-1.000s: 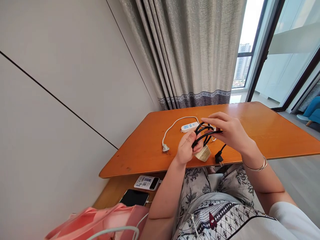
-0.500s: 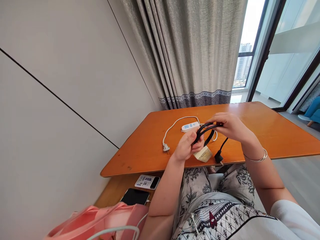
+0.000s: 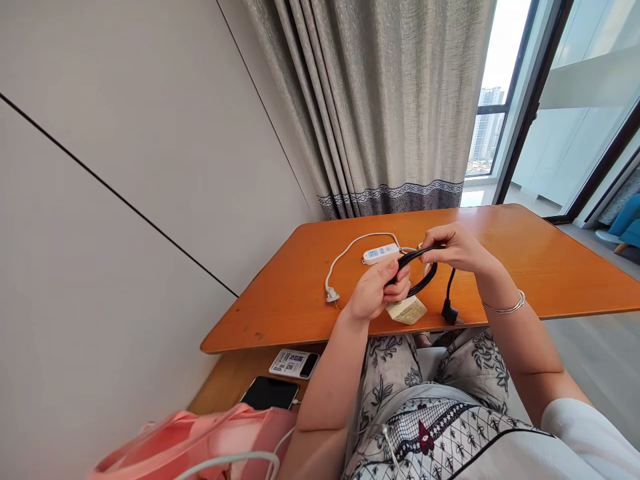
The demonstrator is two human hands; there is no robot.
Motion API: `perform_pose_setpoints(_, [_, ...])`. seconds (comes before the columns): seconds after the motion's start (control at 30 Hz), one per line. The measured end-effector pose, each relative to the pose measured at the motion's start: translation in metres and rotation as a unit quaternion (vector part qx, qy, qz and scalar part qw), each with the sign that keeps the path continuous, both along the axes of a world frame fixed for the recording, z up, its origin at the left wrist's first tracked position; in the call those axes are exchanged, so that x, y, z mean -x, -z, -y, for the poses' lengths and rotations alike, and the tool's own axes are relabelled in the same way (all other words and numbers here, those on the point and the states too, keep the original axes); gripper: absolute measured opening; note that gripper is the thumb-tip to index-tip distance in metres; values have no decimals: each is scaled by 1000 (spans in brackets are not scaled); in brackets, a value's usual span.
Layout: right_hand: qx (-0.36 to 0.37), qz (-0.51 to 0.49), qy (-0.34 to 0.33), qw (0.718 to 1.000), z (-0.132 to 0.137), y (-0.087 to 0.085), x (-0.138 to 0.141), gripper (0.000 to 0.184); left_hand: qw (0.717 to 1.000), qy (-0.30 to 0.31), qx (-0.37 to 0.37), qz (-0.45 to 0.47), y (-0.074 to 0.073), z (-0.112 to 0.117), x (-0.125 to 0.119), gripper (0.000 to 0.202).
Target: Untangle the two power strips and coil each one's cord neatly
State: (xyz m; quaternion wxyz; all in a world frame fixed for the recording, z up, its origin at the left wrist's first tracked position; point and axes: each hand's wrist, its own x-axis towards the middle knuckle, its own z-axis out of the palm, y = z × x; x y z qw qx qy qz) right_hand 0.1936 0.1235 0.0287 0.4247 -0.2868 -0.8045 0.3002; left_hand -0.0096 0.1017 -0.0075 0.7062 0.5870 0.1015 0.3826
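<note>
A looped black power cord [image 3: 425, 285] is held between both hands above the table's near edge. My left hand [image 3: 376, 288] is closed around the left side of the coil. At the coil's upper right, my right hand [image 3: 454, 248] pinches the cord between thumb and fingers. The cord's loose end hangs below the right hand, ending in a black plug [image 3: 449, 312] with its prongs pointing right. Just under the coil lies a pale yellowish card or packet [image 3: 407, 311]. Behind the left hand is a white power strip [image 3: 381, 254].
The orange-brown wooden table [image 3: 280, 287] spans the view. The strip's white cord ends in a white plug [image 3: 332, 297] on the left. Lower left, a black phone [image 3: 270, 393], a white device [image 3: 294, 363] and a pink bag [image 3: 200, 440] sit below table level. A curtain [image 3: 390, 100] hangs behind.
The cord's strands at the top of the coil have come together into one bundle. My right hand has shifted slightly, and the black plug has swung a little right and up.
</note>
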Motion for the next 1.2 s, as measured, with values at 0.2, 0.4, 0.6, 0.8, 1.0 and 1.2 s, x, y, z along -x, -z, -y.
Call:
perform_pose_setpoints(0.2, [-7,-32,11,999,2,3,9,46,1000,-21,20,-6,-3,-2,1,50])
perform_pose_setpoints(0.4, [-19,-62,75,995,8,4,17,52,999,-49,8,-9,-4,1,-1,51])
perform_pose_setpoints(0.6, [-3,-48,41,998,12,-2,19,60,1000,-25,-5,-4,-5,1,-3,58])
perform_pose_setpoints(0.8, [25,-34,-6,999,14,-4,18,60,998,-46,-38,-15,-3,1,-3,55])
perform_pose_setpoints(1.0, [15,-27,17,999,14,-1,21,61,999,-39,-20,-16,-3,2,-3,56])
perform_pose_setpoints(1.2, [-1,-68,15,998,10,4,26,64,998,-65,4,-8,-2,5,-5,57])
